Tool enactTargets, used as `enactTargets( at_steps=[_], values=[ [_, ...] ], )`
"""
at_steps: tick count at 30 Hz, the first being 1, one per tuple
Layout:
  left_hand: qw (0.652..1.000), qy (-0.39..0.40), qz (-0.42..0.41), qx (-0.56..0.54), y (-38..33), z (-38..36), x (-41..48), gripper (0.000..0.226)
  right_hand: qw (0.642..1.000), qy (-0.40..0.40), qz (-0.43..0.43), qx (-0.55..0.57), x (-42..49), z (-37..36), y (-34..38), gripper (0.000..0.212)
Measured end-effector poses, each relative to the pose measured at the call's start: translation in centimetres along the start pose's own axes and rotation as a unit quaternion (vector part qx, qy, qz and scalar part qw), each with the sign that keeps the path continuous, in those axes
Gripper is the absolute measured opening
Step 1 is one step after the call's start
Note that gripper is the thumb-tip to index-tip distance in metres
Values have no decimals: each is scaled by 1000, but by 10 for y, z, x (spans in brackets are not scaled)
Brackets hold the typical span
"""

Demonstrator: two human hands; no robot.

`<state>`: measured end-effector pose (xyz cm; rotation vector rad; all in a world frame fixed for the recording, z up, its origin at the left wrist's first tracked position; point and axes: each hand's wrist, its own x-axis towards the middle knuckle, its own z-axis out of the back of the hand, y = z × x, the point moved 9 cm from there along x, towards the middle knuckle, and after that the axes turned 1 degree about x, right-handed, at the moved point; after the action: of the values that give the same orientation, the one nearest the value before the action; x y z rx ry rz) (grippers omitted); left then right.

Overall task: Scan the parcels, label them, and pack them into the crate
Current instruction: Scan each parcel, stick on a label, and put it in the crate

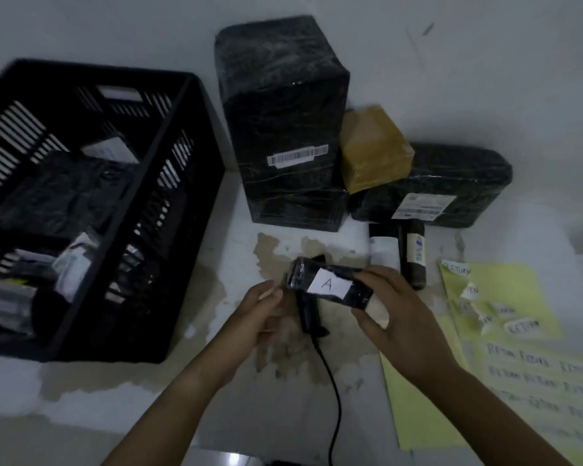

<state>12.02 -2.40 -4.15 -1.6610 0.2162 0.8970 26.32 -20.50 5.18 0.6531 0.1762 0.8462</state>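
Parcel (330,286) between right fingers (377,274)

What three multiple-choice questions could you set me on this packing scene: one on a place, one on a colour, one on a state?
1. Where does the crate stand from the tall black parcel?
A. on its left
B. on its right
C. on top of it

2. What colour is the smaller parcel at the tall one's right?
A. red
B. white
C. yellowish-brown

3. The small parcel labelled "A" is
A. lying in the crate
B. held by the right hand
C. stacked on the tall parcel

Answers:
1 A, since the crate fills the left of the view and the tall parcel stands to its right.
2 C, since its wrapping is yellowish-brown among the black ones.
3 B, since that hand's fingers and thumb grip the parcel's end.
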Motion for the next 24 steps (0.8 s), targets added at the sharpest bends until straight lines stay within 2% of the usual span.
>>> enactTargets(
  at_steps=[4,6,9,13,15,18,20,24],
  values=[
    [999,8,-49,-1,-25,5,-30,58,1000,-5,14,24,-8,-13,41,51],
    [997,-9,-75,1,-30,9,-40,48,999,-3,27,20,-9,-20,58,52],
    [993,-45,-94,-51,-32,22,-49,37,998,-14,23,52,-6,-29,70,56],
    [984,-83,-113,-111,-34,44,-54,50,981,-17,-113,156,-4,-59,24,68],
    [979,-95,-119,-133,-34,53,-56,49,975,12,-171,142,-5,-86,-7,73],
    [976,-100,-114,-156,-29,61,-59,39,957,96,-251,112,-10,-128,-41,84],
    [972,-104,-107,-182,-28,65,-60,37,947,134,-276,96,-7,-149,-51,89],
    [963,-107,-112,-219,-40,73,-58,38,945,131,-290,78,21,-165,-58,88]
  ],
)
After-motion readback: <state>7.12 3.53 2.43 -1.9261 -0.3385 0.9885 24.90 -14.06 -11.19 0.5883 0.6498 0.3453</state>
